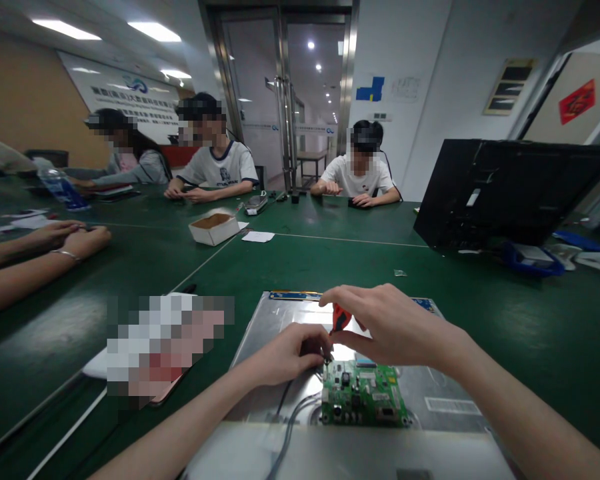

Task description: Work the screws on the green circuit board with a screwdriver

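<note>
A red and black screwdriver (341, 318) is gripped by my right hand (387, 323), its tip pointing down toward the upper left corner of a green circuit board (363, 393). Beside that corner my left hand (293, 353) has its fingers pinched close to the screwdriver's lower end; whatever is between them is too small to make out. The board lies on the metal back of a flat display panel (265, 320). Grey cables (293, 423) run from the board's left side toward me.
A large black monitor (510, 193) stands at the right, with a blue tray (533, 260) beneath it. Left lie a blurred phone-like item (180, 360) and, farther back, a small white box (213, 228). Another person's hands (80, 240) rest at far left; several people sit around the green table (330, 267).
</note>
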`<state>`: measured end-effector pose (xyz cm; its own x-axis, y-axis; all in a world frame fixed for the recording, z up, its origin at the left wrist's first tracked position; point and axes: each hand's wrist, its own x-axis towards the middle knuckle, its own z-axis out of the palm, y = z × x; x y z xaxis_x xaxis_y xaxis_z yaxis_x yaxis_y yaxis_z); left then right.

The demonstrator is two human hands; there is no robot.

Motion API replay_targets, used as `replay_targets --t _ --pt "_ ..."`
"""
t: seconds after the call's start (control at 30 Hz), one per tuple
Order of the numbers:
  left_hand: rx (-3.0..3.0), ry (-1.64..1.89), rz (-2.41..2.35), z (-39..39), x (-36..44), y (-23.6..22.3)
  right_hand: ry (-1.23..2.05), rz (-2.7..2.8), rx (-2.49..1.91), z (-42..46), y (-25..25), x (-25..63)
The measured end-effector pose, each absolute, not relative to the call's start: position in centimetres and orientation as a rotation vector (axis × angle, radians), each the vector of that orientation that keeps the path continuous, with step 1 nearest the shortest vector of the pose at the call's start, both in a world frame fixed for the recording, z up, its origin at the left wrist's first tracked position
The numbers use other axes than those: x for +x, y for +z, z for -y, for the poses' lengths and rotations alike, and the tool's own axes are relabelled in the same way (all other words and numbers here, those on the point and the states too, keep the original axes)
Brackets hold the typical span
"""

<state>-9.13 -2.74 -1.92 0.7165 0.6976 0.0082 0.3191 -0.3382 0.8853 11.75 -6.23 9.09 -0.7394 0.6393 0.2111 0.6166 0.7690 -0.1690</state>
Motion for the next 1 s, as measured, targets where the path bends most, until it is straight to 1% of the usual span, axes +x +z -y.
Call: replay_targets --t 0.53,0.77,1.0 --pt "1.988 0.476 -0.808 2.91 -9.09 -1.75 0.117 2.697 -1.002 6.12 9.19 11.77" --pt "1.947 0.459 -0.794 2.99 -8.97 -1.54 0.200 2.694 -1.000 6.34 9.52 12.04" --pt "1.949 0.465 -0.793 2.93 -9.00 -1.58 0.175 2.682 -1.023 6.20 9.28 11.97"
